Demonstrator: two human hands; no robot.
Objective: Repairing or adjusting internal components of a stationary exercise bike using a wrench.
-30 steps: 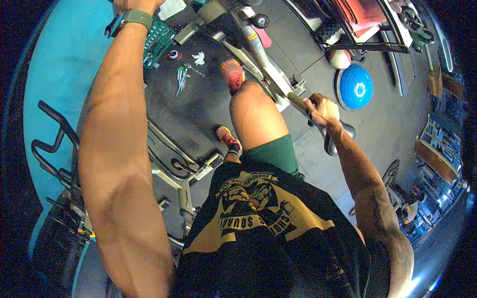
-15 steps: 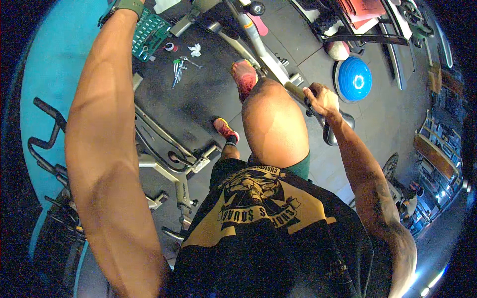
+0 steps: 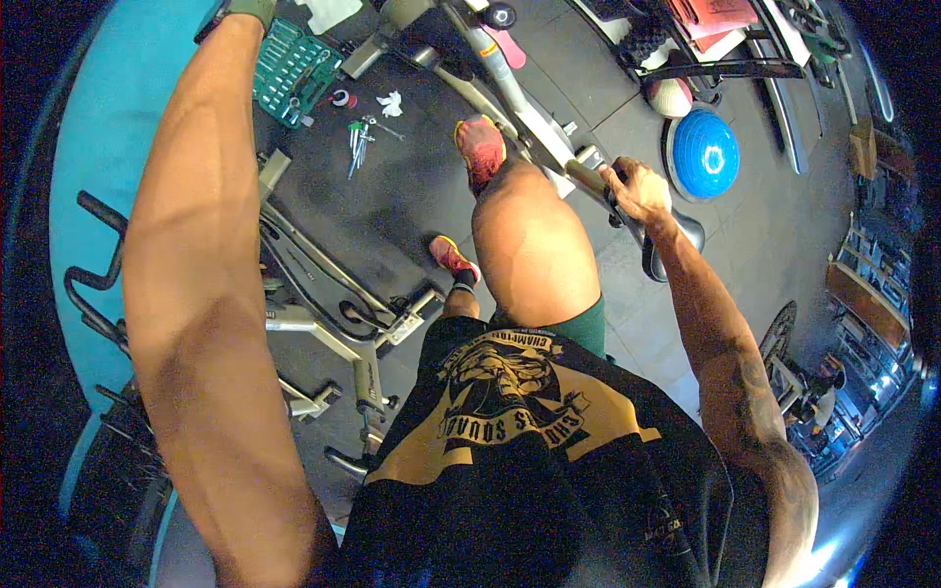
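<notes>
Compared with one second ago, the left hand has slipped past the upper edge at 11 o'clock, leaving only the green watch band (image 3: 252, 11) at the rim, and the right foot's red shoe (image 3: 480, 152) has shifted toward the metal frame (image 3: 532, 125). That frame runs from 12 o'clock down to 2 o'clock, where the right hand (image 3: 642, 189) grips it just beside the black saddle (image 3: 692, 233). Its fingers curl around the frame's end; whether the left hand's are spread or closed, I cannot tell. The step in hand appears to be steadying the frame, and the next move likely calls for keeping that hold firm and the shoe clear of the metal. At 11 o'clock, an open green tool case (image 3: 297, 83) and loose hand tools (image 3: 360, 147) lie on the dark floor (image 3: 387, 191).
</notes>
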